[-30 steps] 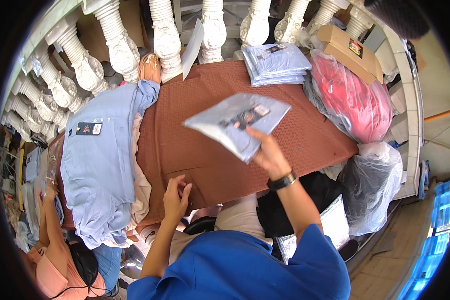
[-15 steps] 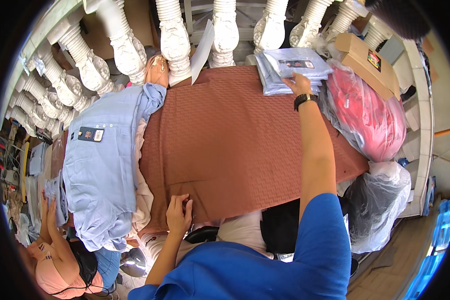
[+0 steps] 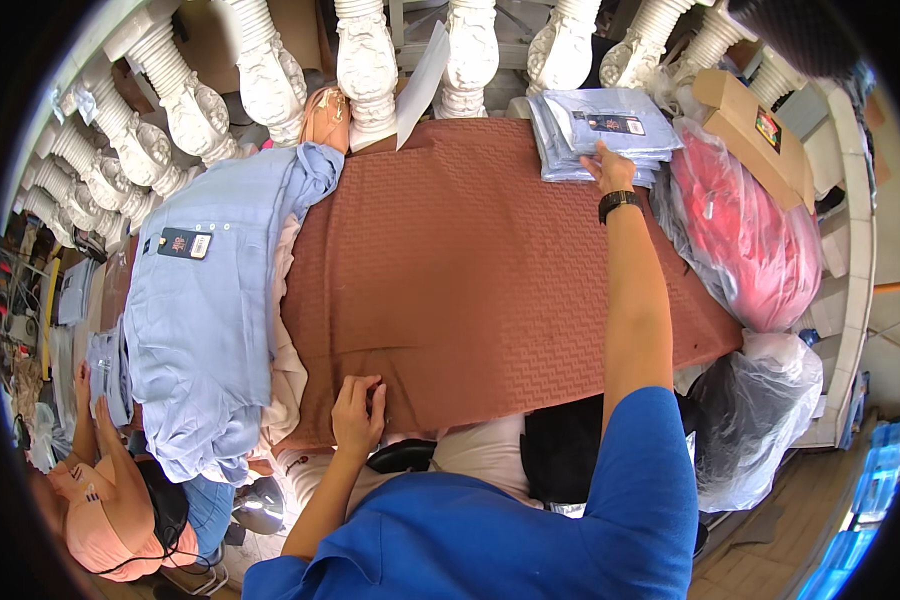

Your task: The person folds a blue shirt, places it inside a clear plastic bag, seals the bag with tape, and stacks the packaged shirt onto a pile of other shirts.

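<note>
At the far right of the table lies a stack of folded light blue shirts in clear bags (image 3: pixel 625 105), with a dark label on the top one. My right hand (image 3: pixel 610 170), a black watch on its wrist, rests its spread fingers against the stack's near edge. My left hand (image 3: pixel 358 412) is at the near edge of the brown cloth-covered table (image 3: pixel 450 270). Its fingers are loosely bent, with a gap between thumb and forefinger and nothing visible in them. Left of it lie several unbagged light blue shirts (image 3: pixel 205 330), the top one bearing a dark tag.
A clear bag of red cloth (image 3: pixel 740 230) and an open cardboard box (image 3: pixel 755 135) flank the stack. Below stands a bag of dark cloth (image 3: pixel 755 420). White balusters (image 3: pixel 367 70) line the far side, near a tan bag (image 3: pixel 327 118). At left, another person (image 3: pixel 120 510) handles bagged shirts.
The view has shifted slightly. My right hand stays at the near edge of the bagged shirts, its fingers a little repositioned. My left hand keeps its place by the table's edge.
</note>
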